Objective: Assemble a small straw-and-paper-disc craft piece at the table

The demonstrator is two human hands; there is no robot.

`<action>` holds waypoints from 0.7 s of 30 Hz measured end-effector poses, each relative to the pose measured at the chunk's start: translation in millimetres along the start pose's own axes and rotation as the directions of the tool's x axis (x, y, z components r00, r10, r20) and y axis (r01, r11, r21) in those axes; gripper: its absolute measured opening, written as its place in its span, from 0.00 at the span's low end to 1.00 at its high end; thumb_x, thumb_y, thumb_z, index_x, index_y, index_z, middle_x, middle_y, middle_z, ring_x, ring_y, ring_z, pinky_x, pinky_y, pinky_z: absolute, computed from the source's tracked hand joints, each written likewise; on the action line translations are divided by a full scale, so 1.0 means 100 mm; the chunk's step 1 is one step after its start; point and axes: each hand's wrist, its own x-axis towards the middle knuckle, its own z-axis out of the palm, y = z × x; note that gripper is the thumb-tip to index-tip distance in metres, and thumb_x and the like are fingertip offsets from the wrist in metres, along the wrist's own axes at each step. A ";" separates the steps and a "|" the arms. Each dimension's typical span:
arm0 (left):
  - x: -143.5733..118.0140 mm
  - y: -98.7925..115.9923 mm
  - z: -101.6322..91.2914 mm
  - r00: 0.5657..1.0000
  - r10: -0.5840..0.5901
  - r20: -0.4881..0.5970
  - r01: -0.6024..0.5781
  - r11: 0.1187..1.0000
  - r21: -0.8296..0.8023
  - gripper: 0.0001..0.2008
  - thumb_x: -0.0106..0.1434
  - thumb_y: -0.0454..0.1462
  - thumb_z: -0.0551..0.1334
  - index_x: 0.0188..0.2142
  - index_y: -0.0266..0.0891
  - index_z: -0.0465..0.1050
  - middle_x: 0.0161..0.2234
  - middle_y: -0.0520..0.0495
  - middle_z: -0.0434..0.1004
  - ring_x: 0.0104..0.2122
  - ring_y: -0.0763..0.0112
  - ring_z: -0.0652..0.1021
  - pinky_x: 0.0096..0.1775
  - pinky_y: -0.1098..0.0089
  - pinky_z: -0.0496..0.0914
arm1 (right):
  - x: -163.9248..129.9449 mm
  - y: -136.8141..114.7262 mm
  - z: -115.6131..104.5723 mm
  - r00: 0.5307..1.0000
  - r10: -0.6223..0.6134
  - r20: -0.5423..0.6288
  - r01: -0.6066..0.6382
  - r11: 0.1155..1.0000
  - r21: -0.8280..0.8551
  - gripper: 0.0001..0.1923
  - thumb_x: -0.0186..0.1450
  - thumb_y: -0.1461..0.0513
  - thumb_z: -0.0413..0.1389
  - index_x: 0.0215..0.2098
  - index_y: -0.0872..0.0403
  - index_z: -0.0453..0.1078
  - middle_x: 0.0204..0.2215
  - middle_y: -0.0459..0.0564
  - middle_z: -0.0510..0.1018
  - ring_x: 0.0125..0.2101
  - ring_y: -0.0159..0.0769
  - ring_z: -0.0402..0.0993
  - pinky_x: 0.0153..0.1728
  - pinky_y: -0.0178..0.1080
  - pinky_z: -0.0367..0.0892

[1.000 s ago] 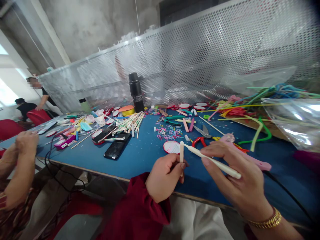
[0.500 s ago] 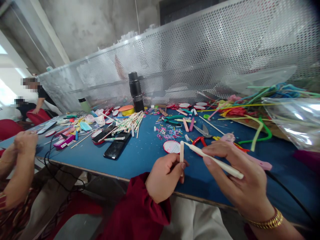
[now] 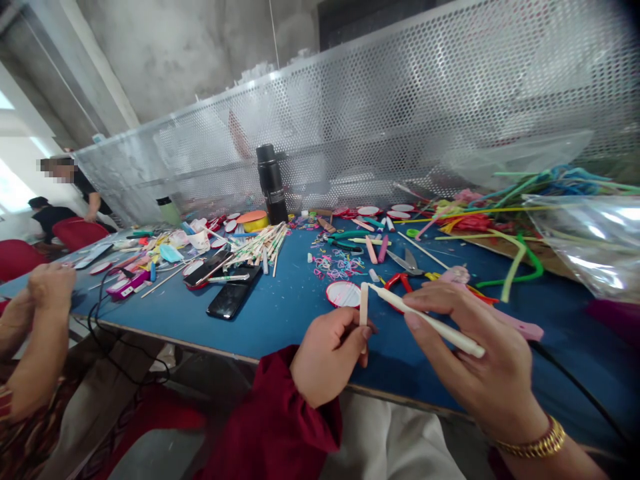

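Note:
Near the table's front edge, my left hand (image 3: 330,357) is closed on a pale popsicle stick (image 3: 364,307), pinched upright between thumb and fingers. My right hand (image 3: 480,347) grips a white marker pen (image 3: 430,321), held slanting. The pen's fine tip is at or very near the upper end of the stick; I cannot tell whether it touches. A round red-rimmed white disc (image 3: 343,294) lies just behind my left hand. Beyond the pen lie red-handled scissors (image 3: 407,263), partly hidden by it and my right hand.
The blue table (image 3: 300,303) carries black phones (image 3: 233,300), a bundle of sticks (image 3: 257,247), small coloured bands (image 3: 340,263), green-handled pliers (image 3: 345,241) and a black flask (image 3: 271,187). Pipe cleaners (image 3: 515,267) lie right. A neighbour's hands (image 3: 53,287) are at left.
My hands hold almost the same pose; the pen has shifted very slightly at the stick's top. In the background at left, the people have moved a little.

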 end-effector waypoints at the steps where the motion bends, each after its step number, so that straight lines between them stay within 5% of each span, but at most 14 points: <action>1: 0.00 0.00 0.00 1.000 0.000 0.000 0.000 1.000 0.001 0.14 0.72 0.46 0.57 0.42 0.36 0.73 0.23 0.53 0.71 0.22 0.77 0.67 0.29 0.74 0.62 | 0.00 0.00 0.00 1.000 -0.003 0.002 0.003 1.000 0.000 0.05 0.66 0.63 0.62 0.40 0.49 0.73 0.35 0.48 0.81 0.35 0.42 0.78 0.40 0.45 0.72; 21: 0.00 0.01 0.00 1.000 0.011 0.002 -0.011 1.000 0.022 0.14 0.72 0.45 0.57 0.42 0.37 0.73 0.24 0.52 0.71 0.23 0.76 0.68 0.30 0.74 0.62 | 0.02 0.00 0.00 0.998 -0.061 0.007 0.061 0.998 0.009 0.12 0.62 0.70 0.62 0.41 0.50 0.72 0.35 0.49 0.80 0.35 0.41 0.77 0.40 0.46 0.71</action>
